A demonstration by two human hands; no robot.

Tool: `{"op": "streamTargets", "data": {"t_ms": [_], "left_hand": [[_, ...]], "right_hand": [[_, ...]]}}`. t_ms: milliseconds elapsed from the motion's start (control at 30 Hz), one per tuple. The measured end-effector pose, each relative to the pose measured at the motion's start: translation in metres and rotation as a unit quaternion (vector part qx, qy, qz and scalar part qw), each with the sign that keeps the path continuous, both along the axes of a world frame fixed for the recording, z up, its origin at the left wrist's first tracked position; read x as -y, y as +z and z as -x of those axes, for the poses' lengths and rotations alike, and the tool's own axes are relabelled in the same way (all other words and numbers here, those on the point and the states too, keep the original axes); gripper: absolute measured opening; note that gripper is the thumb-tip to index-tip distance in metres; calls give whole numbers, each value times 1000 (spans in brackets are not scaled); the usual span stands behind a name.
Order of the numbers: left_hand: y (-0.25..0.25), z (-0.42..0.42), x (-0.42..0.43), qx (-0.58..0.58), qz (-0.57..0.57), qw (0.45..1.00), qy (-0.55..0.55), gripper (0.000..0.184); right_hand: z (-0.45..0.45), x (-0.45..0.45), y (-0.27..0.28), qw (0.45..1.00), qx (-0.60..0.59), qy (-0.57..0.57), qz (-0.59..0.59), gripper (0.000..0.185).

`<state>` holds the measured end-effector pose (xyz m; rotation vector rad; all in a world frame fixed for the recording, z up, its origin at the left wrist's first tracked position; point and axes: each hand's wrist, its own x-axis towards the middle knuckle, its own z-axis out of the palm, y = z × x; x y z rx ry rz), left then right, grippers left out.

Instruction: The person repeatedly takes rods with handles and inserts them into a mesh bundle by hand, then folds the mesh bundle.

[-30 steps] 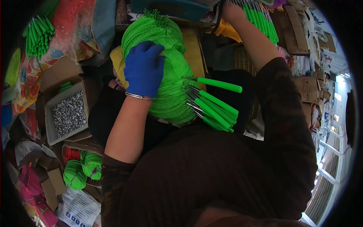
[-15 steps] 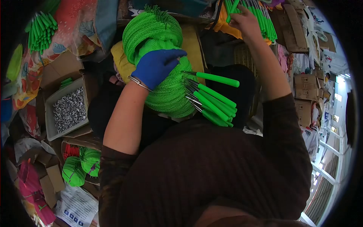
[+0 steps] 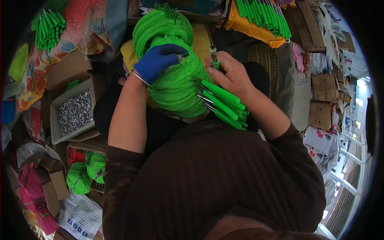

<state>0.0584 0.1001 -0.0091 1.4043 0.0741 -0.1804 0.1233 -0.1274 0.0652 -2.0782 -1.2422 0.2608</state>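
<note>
A large bundle of bright green netting (image 3: 172,94) lies across my lap, with a fringe of strands at its top end. My left hand (image 3: 160,60), in a blue glove, is closed on the upper part of the netting, thumb and fingers pinched near a small dark spot. Just right of the bundle, my bare right hand (image 3: 230,74) is closed around a green-handled metal rod (image 3: 215,60), its metal end pointing up. Below that hand, several more green-handled rods (image 3: 224,102) stick out of the netting's right side, their metal ends in the mesh.
A tray of small metal pieces (image 3: 76,114) stands at left. More green handles lie on an orange cloth (image 3: 256,34) at upper right and in a bunch (image 3: 50,30) at upper left. Small green net bundles (image 3: 79,178) sit in a box at lower left. Cartons (image 3: 322,86) are stacked at right.
My right hand has come down from the handles on the orange cloth to beside the netting, bringing one green-handled rod. My left hand has shifted slightly up and left on the netting.
</note>
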Motion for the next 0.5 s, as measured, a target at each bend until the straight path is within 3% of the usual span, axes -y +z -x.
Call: {"op": "streamTargets", "data": {"t_ms": [100,500], "left_hand": [[1,0,1,-9,54,998,14,27],[-9,-2,2,-39,93,994,33,23]], "right_hand": [[-2,12,4,985,-131,-47,98,23],[5,35,-17,976,-183,-83,85,28]]}}
